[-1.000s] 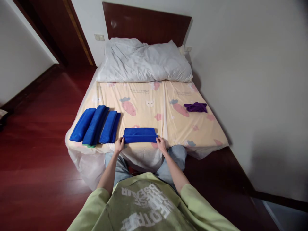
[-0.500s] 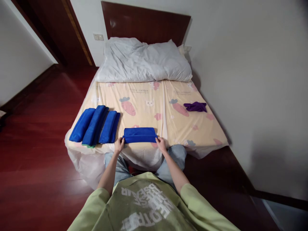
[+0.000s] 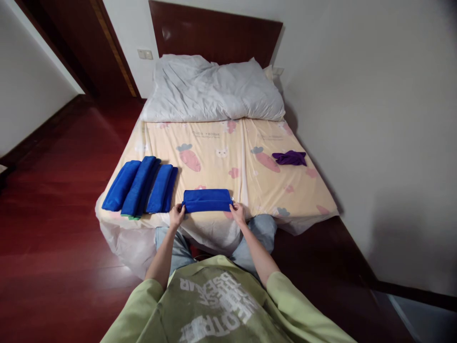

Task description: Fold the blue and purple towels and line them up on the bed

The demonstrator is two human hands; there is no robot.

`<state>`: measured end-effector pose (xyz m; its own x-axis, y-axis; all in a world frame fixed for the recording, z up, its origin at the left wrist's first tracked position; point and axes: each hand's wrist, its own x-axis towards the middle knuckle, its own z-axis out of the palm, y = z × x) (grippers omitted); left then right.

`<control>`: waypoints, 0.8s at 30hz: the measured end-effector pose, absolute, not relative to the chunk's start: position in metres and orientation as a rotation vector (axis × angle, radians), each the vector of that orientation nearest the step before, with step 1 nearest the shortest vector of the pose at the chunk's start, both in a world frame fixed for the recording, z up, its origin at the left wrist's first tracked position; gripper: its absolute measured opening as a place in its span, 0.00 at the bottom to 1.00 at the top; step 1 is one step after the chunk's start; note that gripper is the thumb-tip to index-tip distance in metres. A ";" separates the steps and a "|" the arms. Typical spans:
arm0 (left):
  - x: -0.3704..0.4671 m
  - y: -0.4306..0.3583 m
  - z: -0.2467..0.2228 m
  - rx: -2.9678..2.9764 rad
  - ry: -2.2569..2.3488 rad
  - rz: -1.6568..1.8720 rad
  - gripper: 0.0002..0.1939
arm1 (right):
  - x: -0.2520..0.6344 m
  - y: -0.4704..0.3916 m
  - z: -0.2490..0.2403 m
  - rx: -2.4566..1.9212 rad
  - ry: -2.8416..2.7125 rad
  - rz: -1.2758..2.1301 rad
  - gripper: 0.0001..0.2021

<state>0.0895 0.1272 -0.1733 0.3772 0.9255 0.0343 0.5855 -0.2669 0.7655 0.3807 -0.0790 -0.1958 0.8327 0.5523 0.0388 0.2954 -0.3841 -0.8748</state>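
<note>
A folded blue towel (image 3: 207, 200) lies lengthwise across the near edge of the bed, with a fold line running along it. My left hand (image 3: 177, 216) pinches its near left corner. At the near right corner my right hand (image 3: 237, 213) pinches it the same way. Left of it lie several folded blue towels (image 3: 141, 186) side by side, slanting away from me; a bit of green edge shows under one. A crumpled purple cloth (image 3: 290, 158) rests near the bed's right side.
The bed (image 3: 221, 138) carries a cream sheet printed with carrots and flowers. A bunched white quilt (image 3: 217, 90) lies at the far end against the dark wooden headboard (image 3: 217, 33). A wall (image 3: 371, 119) runs along the right; dark red floor (image 3: 53, 214) is on the left.
Both hands stay at the blue towel's near corners; its near folded strip looks slightly wider. The other towels and the purple cloth have not moved.
</note>
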 end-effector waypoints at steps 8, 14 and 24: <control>0.090 0.126 -0.179 1.884 1.284 0.859 0.11 | 0.378 -0.081 -0.188 -1.969 -0.703 0.169 0.11; 0.089 0.122 -0.174 2.056 1.114 0.986 0.06 | 0.372 -0.079 -0.174 -1.908 -1.020 0.078 0.10; 0.085 0.121 -0.168 2.163 1.056 0.724 0.15 | 0.373 -0.092 -0.169 -1.924 -1.200 0.142 0.19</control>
<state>0.0855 0.1206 -0.1679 0.5307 0.8232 0.2018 0.4844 -0.4899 0.7248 0.3733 -0.0922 -0.1685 0.5348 0.7835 0.3165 0.6877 -0.1860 -0.7017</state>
